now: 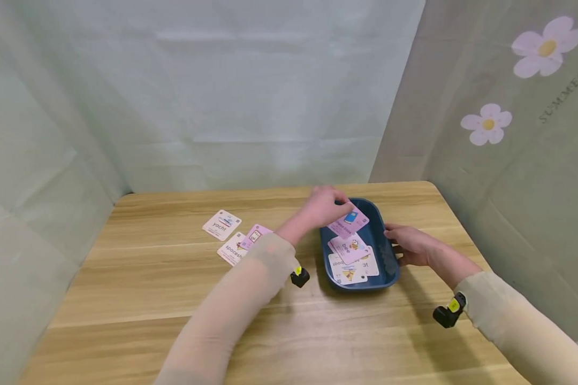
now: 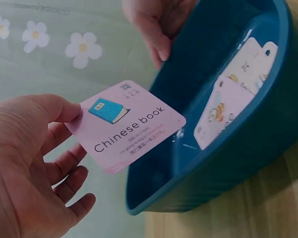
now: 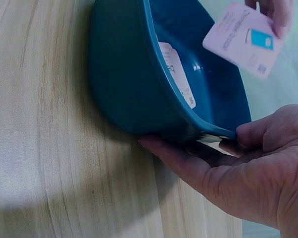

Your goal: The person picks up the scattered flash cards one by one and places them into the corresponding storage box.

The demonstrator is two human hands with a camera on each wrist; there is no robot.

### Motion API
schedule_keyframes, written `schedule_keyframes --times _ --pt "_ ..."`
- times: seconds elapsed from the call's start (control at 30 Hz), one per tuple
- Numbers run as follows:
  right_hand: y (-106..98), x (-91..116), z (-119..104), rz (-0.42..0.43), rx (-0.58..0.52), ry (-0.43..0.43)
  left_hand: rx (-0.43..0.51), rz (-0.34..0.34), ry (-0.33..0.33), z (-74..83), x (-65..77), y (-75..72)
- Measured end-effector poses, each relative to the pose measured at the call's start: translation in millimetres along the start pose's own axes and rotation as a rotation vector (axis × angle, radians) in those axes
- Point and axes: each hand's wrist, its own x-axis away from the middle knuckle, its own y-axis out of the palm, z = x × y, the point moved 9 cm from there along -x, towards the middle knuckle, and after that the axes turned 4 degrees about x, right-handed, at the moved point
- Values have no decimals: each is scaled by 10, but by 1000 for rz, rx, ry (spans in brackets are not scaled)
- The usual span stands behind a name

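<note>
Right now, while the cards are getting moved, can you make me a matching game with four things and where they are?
Things:
1. Chinese book card
2. right hand
3. yacht card
4. bee card

Places:
A. lying on the wooden table
B. pinched by the left hand
C. inside the blue tray, on top of other cards
D. gripping the tray's side

Right pairs: 1-B, 2-D, 3-A, 4-C

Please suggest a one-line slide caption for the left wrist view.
The left hand pinches a "Chinese book" card over a blue bin the right hand holds.
</note>
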Motion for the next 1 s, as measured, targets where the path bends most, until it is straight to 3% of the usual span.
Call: schedule_keyframes --times 0.4,1.0 --pt "-10 37 39 -20 24 -14 -245 10 24 16 -78 220" --pt "-19 42 48 -18 19 -37 -303 9 10 -16 -103 359"
